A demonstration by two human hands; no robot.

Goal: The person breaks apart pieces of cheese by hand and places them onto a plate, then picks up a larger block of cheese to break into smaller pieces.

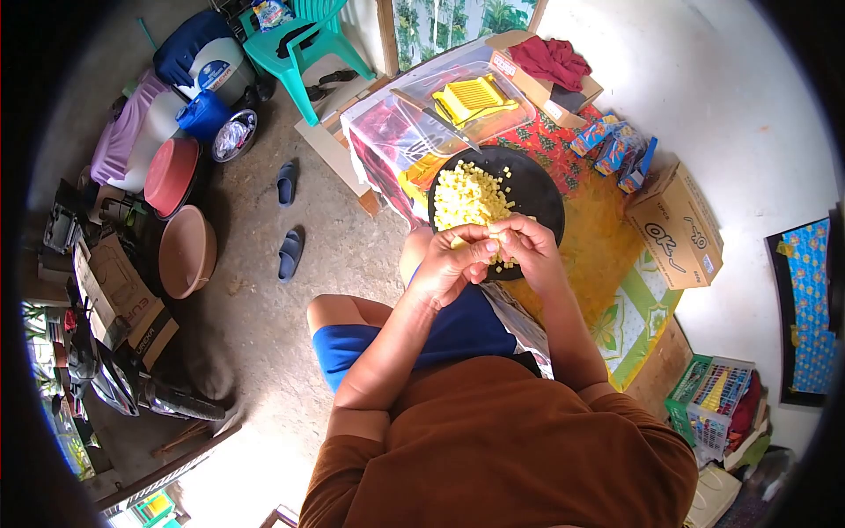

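Here, in the head view, both forearms angle inward with wrists bent. The left hand (447,262) and right hand (531,249) meet, fingers curled tight around a yellow chunk (497,236), directly over the black pan (541,198) of yellow cubes (468,195) beyond the fingertips.

Both hands (488,251) pinch yellow cubes (466,198) over black pan (539,189).

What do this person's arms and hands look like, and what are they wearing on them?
Both hands are bare: the left hand and right hand show no gloves, and I can make out no ring or watch. The forearms are uncovered too. A brown short-sleeved shirt covers the shoulders, its sleeves ending above the elbows.
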